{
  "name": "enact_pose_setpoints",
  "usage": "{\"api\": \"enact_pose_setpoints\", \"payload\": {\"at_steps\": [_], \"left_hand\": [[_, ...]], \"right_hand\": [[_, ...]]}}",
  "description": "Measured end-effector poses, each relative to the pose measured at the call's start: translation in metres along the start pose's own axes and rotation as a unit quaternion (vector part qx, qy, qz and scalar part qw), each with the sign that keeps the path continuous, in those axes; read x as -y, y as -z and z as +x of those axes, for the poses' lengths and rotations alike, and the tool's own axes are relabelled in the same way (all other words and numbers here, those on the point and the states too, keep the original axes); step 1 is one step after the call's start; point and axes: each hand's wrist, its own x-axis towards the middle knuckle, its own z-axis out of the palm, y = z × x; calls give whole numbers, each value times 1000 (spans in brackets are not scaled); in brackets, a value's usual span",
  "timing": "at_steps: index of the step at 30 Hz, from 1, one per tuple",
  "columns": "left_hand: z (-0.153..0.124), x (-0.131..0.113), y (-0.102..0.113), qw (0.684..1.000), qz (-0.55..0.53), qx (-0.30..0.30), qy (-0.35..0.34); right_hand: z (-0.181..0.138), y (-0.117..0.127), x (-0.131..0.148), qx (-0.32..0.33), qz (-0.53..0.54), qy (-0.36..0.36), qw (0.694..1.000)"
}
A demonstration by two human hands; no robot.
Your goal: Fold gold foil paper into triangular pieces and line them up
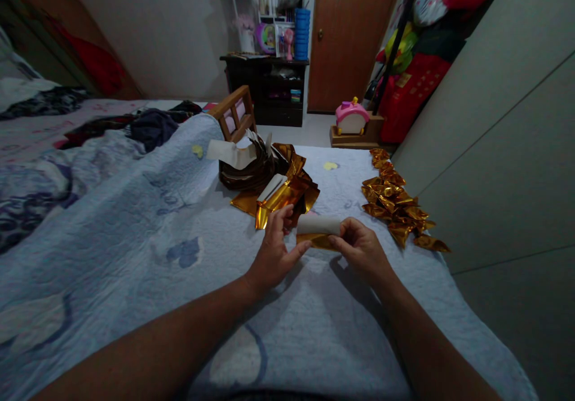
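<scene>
A sheet of gold foil paper (318,226), curled into a tube with its whitish back showing above a gold strip, is held low over the bed. My right hand (362,246) pinches its right end between thumb and fingers. At the left end, my left hand (279,250) has its fingers apart, with the thumb at the lower left corner of the sheet. Just beyond the hands lie loose gold foil sheets (287,194), some curled to show pale backs. A thick dark stack of paper (247,170) sits behind them.
Several folded gold foil pieces (393,200) form a row along the bed's right edge. A pale blue quilt (179,305) covers the bed, with clothes (153,128) heaped at left. A wooden rail (233,113), dark cabinet (269,89) and pink toy (351,117) stand beyond.
</scene>
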Motion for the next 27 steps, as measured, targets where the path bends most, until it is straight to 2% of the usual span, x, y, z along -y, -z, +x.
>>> {"api": "enact_pose_setpoints", "payload": {"at_steps": [2, 5, 8, 11, 15, 23, 27], "left_hand": [[1, 1, -2, 995, -87, 7, 57], [3, -3, -3, 960, -226, 64, 155], [5, -10, -2, 934, -258, 125, 214], [6, -14, 0, 921, -279, 137, 234], [7, -10, 0, 910, -311, 124, 245], [9, -3, -2, 906, -341, 118, 223], [9, -2, -2, 903, -349, 128, 214]], "right_hand": [[0, 0, -1, -3, 11, 9, 1000], [0, -1, -3, -6, 14, 22, 1000], [-1, -3, -1, -8, -1, 33, 999], [-2, -5, 2, -11, -17, 47, 999], [-3, -8, 7, -11, -23, 57, 998], [-8, -9, 13, 38, -30, 57, 997], [-9, -9, 17, 48, -57, 84, 994]]}}
